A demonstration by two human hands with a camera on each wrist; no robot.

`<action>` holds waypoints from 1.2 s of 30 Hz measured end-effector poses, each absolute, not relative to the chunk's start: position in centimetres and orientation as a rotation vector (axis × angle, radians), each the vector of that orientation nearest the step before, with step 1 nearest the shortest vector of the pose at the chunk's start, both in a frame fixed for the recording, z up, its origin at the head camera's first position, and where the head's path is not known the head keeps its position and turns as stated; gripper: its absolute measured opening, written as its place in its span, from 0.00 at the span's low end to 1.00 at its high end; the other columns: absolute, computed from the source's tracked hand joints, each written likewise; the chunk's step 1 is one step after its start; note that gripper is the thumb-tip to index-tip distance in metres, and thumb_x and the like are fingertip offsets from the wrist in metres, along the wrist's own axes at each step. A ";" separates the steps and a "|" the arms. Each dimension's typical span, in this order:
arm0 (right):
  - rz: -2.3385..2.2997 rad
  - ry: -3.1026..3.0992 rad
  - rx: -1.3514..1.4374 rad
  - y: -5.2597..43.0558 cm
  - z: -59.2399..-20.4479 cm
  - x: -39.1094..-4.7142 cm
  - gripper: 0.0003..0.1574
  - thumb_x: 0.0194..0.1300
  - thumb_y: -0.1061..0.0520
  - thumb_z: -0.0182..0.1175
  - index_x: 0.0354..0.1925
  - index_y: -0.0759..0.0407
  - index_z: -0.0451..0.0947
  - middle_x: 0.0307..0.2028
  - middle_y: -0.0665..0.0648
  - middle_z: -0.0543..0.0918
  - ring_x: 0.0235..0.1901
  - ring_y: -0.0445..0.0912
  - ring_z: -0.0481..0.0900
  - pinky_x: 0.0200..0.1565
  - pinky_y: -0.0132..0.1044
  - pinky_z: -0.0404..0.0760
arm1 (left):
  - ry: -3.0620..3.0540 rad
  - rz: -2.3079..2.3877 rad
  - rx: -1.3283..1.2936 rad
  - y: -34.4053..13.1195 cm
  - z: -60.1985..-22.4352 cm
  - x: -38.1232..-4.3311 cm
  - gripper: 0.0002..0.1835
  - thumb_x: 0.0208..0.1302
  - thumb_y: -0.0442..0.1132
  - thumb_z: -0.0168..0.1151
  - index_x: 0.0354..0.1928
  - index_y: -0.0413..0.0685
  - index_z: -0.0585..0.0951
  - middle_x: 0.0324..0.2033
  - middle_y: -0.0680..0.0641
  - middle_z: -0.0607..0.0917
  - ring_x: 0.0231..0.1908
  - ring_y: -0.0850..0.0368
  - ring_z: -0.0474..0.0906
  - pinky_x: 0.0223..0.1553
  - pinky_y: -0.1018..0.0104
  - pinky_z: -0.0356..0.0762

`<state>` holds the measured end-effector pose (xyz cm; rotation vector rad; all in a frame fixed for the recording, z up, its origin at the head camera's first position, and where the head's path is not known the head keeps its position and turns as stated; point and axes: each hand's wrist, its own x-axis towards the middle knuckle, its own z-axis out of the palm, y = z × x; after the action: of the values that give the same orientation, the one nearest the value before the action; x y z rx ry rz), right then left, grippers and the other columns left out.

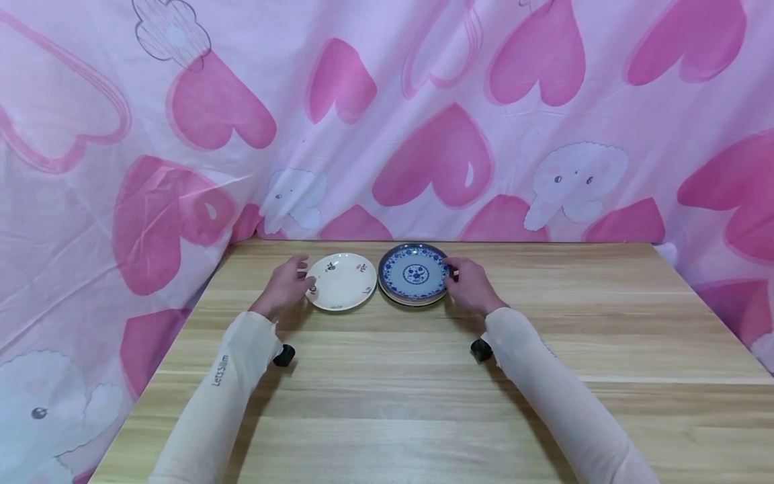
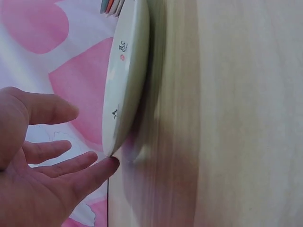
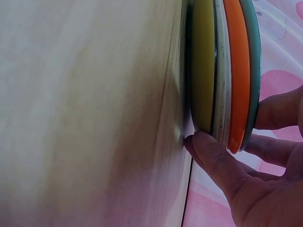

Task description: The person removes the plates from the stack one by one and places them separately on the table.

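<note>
In the head view, a white plate (image 1: 341, 286) with small printed motifs stands left of a stack of plates. On top of the stack lies a blue-and-white patterned plate (image 1: 415, 273). My left hand (image 1: 290, 286) is at the white plate's left edge, fingers spread; in the left wrist view one fingertip (image 2: 111, 163) meets the rim. My right hand (image 1: 471, 286) holds the right edge of the stack, thumb by the top plate and fingers low at the side. The right wrist view shows the stack's yellow (image 3: 203, 71), speckled white, orange (image 3: 237, 71) and green edges.
The wooden table (image 1: 387, 403) carries both sets of plates near its back edge. Behind it hangs a pink curtain (image 1: 363, 154) with hearts. A black wrist device (image 1: 284, 355) sits at the left cuff, another (image 1: 481, 349) at the right cuff.
</note>
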<state>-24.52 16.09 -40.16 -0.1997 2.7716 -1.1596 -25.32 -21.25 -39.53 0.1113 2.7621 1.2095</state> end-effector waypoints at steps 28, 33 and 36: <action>-1.148 2.788 -0.216 16.3 -40.3 -24.7 0.37 0.73 0.60 0.53 0.75 0.63 0.56 0.63 0.70 0.74 0.61 0.62 0.76 0.61 0.51 0.80 | 2.790 1.386 0.318 -15.0 -39.3 -26.2 0.24 0.70 0.32 0.57 0.65 0.30 0.71 0.57 0.32 0.82 0.58 0.37 0.80 0.62 0.50 0.78; -1.145 2.809 -0.235 16.3 -40.3 -24.7 0.37 0.72 0.60 0.54 0.75 0.64 0.57 0.62 0.70 0.74 0.59 0.62 0.77 0.59 0.51 0.81 | 2.725 1.363 0.303 -13.5 -39.0 -26.0 0.23 0.69 0.35 0.60 0.64 0.36 0.74 0.54 0.36 0.84 0.57 0.41 0.81 0.62 0.50 0.77; -1.138 2.820 -0.248 16.3 -40.3 -24.8 0.37 0.72 0.60 0.54 0.74 0.65 0.58 0.62 0.70 0.75 0.59 0.61 0.77 0.59 0.51 0.81 | 2.699 1.337 0.339 -12.7 -39.0 -25.9 0.23 0.69 0.36 0.60 0.64 0.37 0.74 0.53 0.37 0.85 0.56 0.43 0.81 0.63 0.51 0.77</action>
<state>-24.79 16.29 -40.30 -0.2482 2.8204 -1.1375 -25.92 -12.73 -39.03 0.3390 2.6992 1.3370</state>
